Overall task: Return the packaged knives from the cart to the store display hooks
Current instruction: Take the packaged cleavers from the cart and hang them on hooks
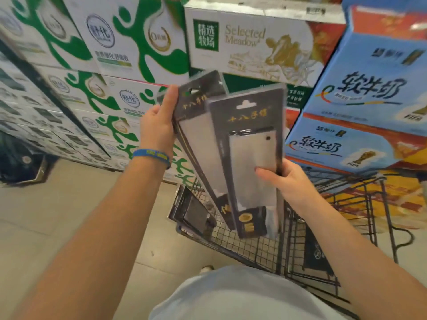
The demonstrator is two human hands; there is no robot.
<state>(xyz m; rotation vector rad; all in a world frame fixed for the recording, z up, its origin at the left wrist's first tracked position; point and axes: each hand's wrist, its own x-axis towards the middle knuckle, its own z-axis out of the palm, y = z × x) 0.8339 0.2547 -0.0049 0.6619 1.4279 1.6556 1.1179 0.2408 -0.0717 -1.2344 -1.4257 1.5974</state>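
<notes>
Head view. Holds two packs at once above the wire cart (254, 245), both long axes near upright, hang slots at the top ends, handles down toward the basket.

Grips the rear cleaver pack (198, 135) high up with the left hand (159, 125), thumb laid along its upper left edge, fingers hidden behind the card. The pack's top leans left, its foot slanting right behind the other pack.

Clamps the front cleaver pack (251, 162) at mid-blade with the right hand (286, 179), thumb pressed on the clear blister, fingers curled round the right edge. Overlaps the rear pack, probably touching it.

Leaves one more dark pack (194, 213) lying in the cart's left end.

Shows no display hooks, only stacked milk cartons (249, 42) ahead. Likely calls for turning away to find them, slots already uppermost for hanging.
</notes>
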